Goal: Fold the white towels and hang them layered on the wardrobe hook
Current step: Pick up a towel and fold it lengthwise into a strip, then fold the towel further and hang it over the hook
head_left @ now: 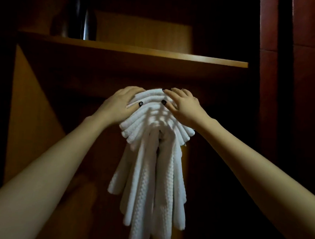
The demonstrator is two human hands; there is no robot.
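Several white waffle-weave towels [151, 166] hang in a layered bunch inside the dark wardrobe, their folded tops fanned out in an arch and their ends drooping below. The hook under them is hidden by the cloth. My left hand [120, 103] grips the top left of the bunch, thumb on the front and fingers over the top. On the top right my right hand [184, 104] holds it the same way, thumb pressed on the front layers.
A wooden shelf [134, 51] runs across above the towels, with a dark bottle-like object [83, 21] on its left part. The wardrobe's wooden side panel [29, 116] stands at left and a reddish door [307, 90] at right.
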